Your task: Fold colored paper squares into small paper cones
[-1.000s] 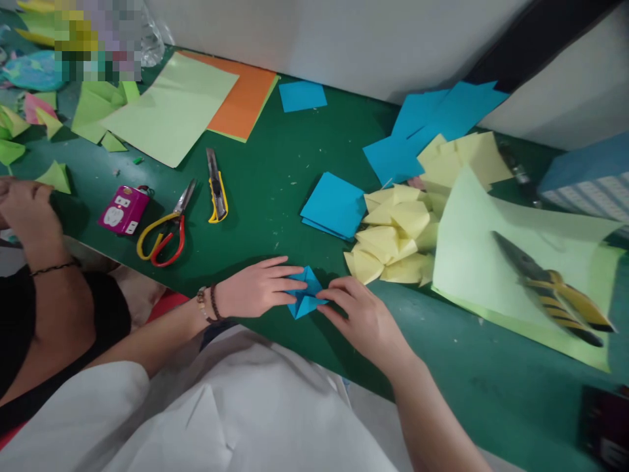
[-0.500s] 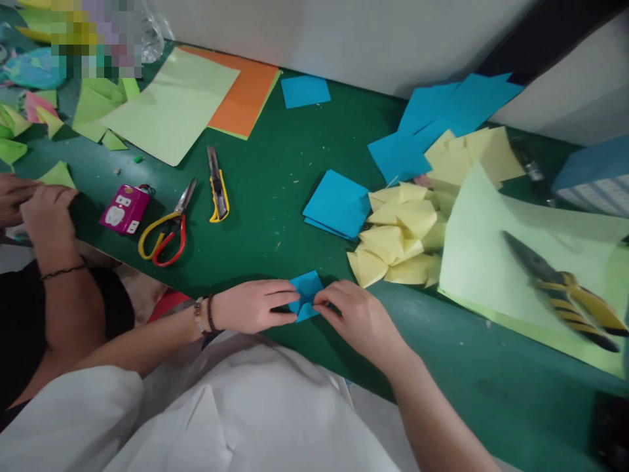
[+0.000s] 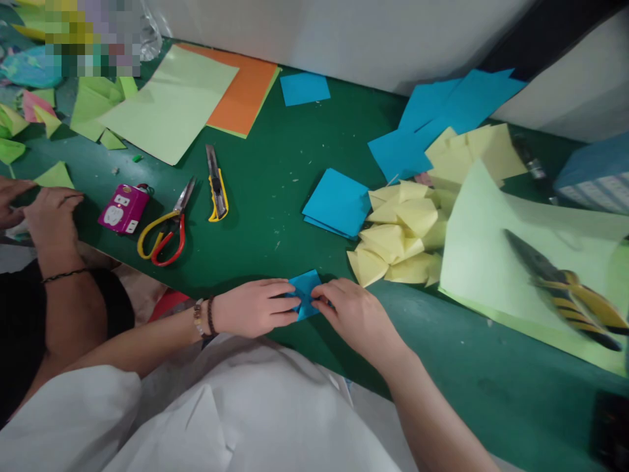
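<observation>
A small square of blue paper, partly folded, lies on the green table close to its front edge. My left hand holds it down from the left, fingers over its left side. From the right, my right hand pinches the paper's right side between thumb and fingers. The fingers of both hands hide parts of the folds. Beyond them rests a stack of blue paper squares, beside a heap of folded pale yellow paper pieces.
Left of centre lie scissors, a box cutter and a magenta plug adapter. Pliers rest on light green sheets at right. Another person's hands are at far left. Blue sheets lie by the wall.
My right fingertips have shifted slightly up and inward on the blue paper, and the raised flap near them now looks flatter. The other person's hands at left have moved slightly.
</observation>
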`<state>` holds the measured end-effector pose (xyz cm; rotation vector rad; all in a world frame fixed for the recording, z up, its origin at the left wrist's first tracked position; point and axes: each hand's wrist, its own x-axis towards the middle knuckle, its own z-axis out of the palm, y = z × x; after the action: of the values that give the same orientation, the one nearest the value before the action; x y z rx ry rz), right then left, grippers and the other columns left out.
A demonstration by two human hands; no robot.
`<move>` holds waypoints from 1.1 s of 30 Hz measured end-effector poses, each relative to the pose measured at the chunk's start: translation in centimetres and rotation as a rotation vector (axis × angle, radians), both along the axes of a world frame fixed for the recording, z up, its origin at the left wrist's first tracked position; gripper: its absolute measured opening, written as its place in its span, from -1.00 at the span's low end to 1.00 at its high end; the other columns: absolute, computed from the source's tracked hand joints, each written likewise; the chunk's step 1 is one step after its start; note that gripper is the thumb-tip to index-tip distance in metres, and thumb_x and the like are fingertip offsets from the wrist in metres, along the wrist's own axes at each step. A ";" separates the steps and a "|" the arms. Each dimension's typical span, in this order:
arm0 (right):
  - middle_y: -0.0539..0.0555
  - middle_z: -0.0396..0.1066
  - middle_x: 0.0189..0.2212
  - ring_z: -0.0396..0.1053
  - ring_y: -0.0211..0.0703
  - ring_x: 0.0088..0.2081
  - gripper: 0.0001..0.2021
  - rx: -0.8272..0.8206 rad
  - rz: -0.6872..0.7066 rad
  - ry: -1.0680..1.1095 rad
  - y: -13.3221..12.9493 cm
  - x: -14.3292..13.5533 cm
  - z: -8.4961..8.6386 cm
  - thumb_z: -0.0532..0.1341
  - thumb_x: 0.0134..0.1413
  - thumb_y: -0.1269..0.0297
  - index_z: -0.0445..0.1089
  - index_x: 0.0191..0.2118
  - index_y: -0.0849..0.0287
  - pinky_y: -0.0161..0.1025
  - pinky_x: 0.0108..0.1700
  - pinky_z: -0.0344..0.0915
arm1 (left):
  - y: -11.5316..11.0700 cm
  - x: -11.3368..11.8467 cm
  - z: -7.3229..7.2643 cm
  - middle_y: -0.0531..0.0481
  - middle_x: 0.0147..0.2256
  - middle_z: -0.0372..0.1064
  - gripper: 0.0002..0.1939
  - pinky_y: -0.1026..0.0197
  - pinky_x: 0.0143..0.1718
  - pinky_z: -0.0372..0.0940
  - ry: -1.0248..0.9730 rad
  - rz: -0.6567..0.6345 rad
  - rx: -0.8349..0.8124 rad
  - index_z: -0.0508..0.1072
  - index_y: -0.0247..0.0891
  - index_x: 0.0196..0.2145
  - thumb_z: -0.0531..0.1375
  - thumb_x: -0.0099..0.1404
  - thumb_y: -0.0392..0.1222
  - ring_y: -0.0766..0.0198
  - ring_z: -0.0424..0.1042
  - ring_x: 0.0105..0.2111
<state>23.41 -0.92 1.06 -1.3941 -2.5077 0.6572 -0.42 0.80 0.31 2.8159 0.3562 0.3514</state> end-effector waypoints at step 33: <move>0.03 0.45 -0.46 0.39 -0.16 -0.40 -0.93 0.087 -0.086 0.087 -0.8 0.0 -1.0 0.21 0.18 0.36 0.40 -0.34 0.16 -0.23 -0.33 0.31 | -0.1 0.3 0.3 -0.06 0.08 0.37 -0.75 0.01 0.12 0.27 0.060 0.022 -0.046 0.49 -0.20 -0.06 0.12 0.34 -0.28 0.07 0.27 0.07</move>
<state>23.45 -1.73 0.11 -1.4025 -2.3659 0.5722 -0.09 0.66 0.62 2.7845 0.4031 0.2601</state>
